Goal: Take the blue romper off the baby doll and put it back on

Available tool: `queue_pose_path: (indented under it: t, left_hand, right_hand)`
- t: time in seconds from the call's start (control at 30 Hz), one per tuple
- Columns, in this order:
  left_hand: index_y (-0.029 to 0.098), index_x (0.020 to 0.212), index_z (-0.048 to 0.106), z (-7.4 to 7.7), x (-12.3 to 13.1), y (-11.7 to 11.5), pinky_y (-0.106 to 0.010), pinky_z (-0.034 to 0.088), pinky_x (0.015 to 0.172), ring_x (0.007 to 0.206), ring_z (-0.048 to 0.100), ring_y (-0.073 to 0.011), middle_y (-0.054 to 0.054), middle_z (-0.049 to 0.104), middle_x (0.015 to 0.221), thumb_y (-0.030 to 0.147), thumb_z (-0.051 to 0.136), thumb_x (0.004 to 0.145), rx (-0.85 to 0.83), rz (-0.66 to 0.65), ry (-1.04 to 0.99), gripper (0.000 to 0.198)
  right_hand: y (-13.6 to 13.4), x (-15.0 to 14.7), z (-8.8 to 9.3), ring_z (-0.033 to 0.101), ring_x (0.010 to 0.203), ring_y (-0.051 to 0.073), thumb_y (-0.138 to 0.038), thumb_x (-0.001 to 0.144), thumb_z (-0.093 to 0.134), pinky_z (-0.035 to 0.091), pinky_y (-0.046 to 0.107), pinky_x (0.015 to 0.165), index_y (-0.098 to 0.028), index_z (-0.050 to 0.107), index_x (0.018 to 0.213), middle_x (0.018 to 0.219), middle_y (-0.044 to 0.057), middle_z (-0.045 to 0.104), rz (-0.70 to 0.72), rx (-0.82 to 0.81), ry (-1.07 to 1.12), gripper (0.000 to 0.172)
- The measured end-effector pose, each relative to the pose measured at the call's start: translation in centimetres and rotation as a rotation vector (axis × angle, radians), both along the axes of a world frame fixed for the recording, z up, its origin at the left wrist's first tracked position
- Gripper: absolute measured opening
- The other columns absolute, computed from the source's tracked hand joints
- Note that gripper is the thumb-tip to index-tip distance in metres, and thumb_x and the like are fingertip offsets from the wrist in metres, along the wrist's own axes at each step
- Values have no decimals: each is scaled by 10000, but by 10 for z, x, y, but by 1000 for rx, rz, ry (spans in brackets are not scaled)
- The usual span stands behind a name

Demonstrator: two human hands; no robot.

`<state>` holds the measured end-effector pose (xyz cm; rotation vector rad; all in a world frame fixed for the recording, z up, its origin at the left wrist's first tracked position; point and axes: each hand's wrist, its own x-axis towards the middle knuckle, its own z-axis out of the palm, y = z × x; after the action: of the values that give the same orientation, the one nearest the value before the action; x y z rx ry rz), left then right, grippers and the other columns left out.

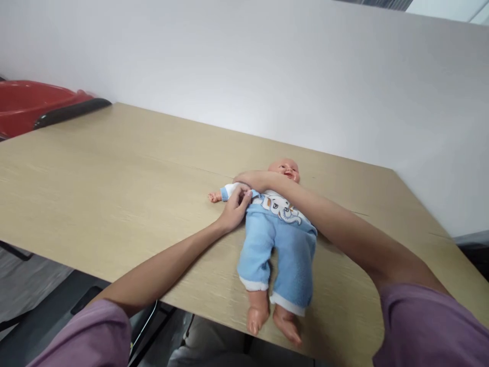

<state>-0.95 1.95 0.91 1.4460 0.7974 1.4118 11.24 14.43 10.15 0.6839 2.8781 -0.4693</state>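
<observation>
Pale wall [244, 66] backs the far side of the tan table [126, 168], approx. full width. Table's near edge slants down L to R; far edge meets wall; far R corner in view. Widest stretch of tabletop lies L of doll, narrower strip to R, so more room for the L elbow. Grey chair [42, 316] sits below near edge, L. Red basin [34, 99] past far L end w/ dark curved piece [72, 112] alongside. Doll [292, 244] on its back, R of table ctr, head twd wall, feet just inside near edge, legs slightly apart. Bald, pinkish vinyl, moulded smile; lt blue trousers w/ white cuffs, white-and-blue top. One doll arm out to L, sleeve on; other hidden under R forearm. Purple sleeves on person's arms. R hand [245, 178] reaches across doll's upper chest, wrist bent below chin; fingers mostly hidden, can't tell how far open or if holding. L hand [234, 210] half curled at doll's shoulder/sleeve, thumb & fingertips close tog. against cloth; can't tell if gripped. Elephant print [281, 208] on chest, grey-white w/ orange bits, part covered by R forearm.
</observation>
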Motion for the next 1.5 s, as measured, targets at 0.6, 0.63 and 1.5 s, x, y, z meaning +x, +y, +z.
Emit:
queue_pose_path:
  t: [0.6, 0.63, 1.5]
  left_hand:
    - [265, 1031, 591, 9, -4, 6, -286, 493, 757, 779, 585, -160, 27, 610, 828, 561, 785, 918, -67, 228, -245, 371]
    - [264, 1012, 590, 15, -6, 11, -275, 477, 722, 734, 563, -152, 40, 587, 776, 560, 806, 895, -113, 198, -262, 385]
    - [218, 902, 589, 70, -57, 33, -256, 468, 646, 691, 596, -143, 10, 653, 758, 445, 782, 875, -281, -146, 233, 299]
  right_hand:
    - [-25, 62, -16, 612, 857, 221, -190, 801, 692, 450, 313, 802, -201, 648, 864, 882, 41, 695, -49, -53, 466, 77]
    - [-25, 60, -17, 613, 860, 225, -205, 819, 693, 444, 317, 811, -199, 656, 878, 883, 47, 695, -35, -18, 465, 70]
    - [-28, 16, -2, 749, 992, 292, -212, 933, 669, 463, 342, 882, -167, 790, 1017, 1050, 154, 825, -179, 212, 82, 154]
